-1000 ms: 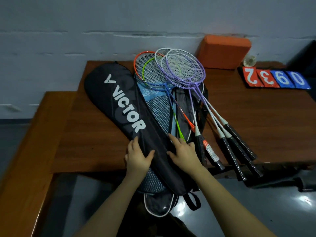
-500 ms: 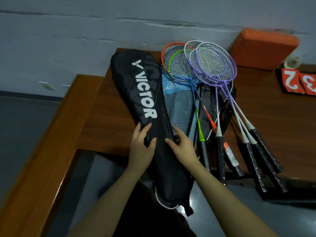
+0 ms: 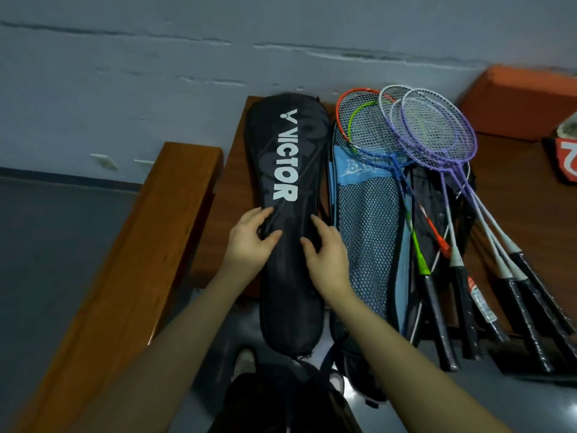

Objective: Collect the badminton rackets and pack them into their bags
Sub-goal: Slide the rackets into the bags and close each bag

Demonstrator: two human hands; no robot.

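Far left: wooden bench (image 3: 131,257) running diagonally up toward centre. Table (image 3: 518,189) beyond it, centre to right. Left hand (image 3: 249,242) rests on left edge of black bag (image 3: 288,189) at mid-frame, fingers loosely curved on the fabric, thumb on top; true grip cannot be told. Bag lies lengthwise, white VICTOR lettering up, lower end hanging off table edge. Right hand (image 3: 327,254) on bag's right edge, fingers curved likewise. Just right: blue mesh bag (image 3: 368,232). Rackets (image 3: 431,142) fanned over it, heads upper right, handles lower right. Orange block (image 3: 518,101) at upper right corner.
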